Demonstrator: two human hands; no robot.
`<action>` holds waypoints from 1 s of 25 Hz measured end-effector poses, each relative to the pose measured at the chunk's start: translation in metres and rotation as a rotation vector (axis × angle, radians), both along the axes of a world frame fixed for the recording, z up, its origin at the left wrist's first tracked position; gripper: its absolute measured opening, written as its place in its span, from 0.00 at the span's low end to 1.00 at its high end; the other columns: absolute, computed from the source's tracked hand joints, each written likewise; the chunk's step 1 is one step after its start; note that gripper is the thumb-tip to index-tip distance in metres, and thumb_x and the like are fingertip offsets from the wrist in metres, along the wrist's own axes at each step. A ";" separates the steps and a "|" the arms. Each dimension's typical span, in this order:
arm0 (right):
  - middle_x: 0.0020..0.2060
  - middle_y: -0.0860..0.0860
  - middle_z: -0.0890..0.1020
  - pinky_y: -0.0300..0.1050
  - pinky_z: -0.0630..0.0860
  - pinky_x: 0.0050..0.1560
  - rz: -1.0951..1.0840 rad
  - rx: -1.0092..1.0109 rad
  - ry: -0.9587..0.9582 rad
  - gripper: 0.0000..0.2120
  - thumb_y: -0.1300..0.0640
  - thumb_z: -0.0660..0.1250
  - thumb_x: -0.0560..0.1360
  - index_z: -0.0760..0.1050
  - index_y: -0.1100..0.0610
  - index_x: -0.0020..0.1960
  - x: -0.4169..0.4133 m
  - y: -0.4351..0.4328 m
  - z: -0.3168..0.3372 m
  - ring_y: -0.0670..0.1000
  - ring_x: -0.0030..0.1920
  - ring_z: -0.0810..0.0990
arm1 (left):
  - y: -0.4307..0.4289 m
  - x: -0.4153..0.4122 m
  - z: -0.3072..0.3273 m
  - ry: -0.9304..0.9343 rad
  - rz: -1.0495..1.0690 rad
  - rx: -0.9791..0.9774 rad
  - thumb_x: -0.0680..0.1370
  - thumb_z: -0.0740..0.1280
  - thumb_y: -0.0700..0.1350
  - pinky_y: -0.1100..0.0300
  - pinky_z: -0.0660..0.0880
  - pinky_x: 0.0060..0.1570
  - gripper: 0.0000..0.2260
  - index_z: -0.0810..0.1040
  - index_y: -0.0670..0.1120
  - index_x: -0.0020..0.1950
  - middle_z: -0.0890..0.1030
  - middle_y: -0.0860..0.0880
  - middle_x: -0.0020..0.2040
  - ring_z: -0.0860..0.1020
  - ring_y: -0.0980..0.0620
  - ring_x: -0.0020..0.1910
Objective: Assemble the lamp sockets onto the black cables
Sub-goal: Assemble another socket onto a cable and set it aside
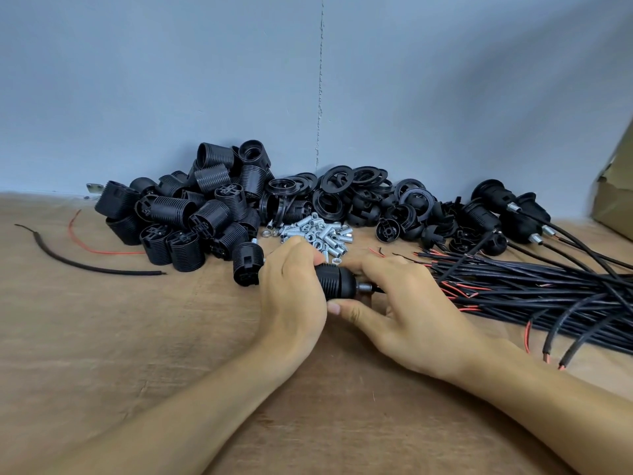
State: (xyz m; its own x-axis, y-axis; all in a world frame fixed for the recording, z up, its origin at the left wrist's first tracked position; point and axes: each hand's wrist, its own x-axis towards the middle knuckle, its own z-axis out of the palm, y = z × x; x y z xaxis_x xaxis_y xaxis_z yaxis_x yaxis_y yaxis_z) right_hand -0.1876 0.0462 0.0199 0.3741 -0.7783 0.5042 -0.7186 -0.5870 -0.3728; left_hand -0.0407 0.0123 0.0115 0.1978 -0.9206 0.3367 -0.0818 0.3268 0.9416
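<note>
Hands, both ours, hold one lamp socket (337,281) just above the wooden table (137,337). Our left hand (291,289) wraps it from the left, fingers curled over the top and hiding that half of the ribbed black body. Our right hand (407,313) takes the other end: the thumb presses the socket's underside, and the fingers curl over the threaded tube (365,288) that sticks out of the domed end toward the right. The socket lies on its side between the two grips, its axis running left to right. Whether a cable leaves the tube we cannot tell, since our right fingers cover that spot.

Behind the left hand a heap of socket shells (191,214) rises against the blue-grey wall (171,80). Just beyond our knuckles lies a small pile of loose silver tubes (318,236), with black rings (359,186) and domed caps (411,217) heaped behind it and to its right. Right of our right hand a thick bundle of black cables (534,293) lies across the table, red wire ends showing. Beyond it several finished sockets (507,207) sit on their cables. At the far left a cable scrap (85,265) and a thin red wire (89,249) lie apart. A cardboard box (613,200) stands at the right edge, its contents hidden from us.
</note>
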 end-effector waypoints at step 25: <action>0.36 0.44 0.78 0.42 0.71 0.46 -0.023 0.018 0.011 0.15 0.41 0.71 0.75 0.78 0.51 0.54 -0.004 0.002 0.006 0.45 0.39 0.74 | 0.007 -0.008 0.007 0.088 0.063 0.132 0.71 0.60 0.44 0.70 0.65 0.27 0.14 0.64 0.51 0.26 0.68 0.57 0.24 0.68 0.60 0.27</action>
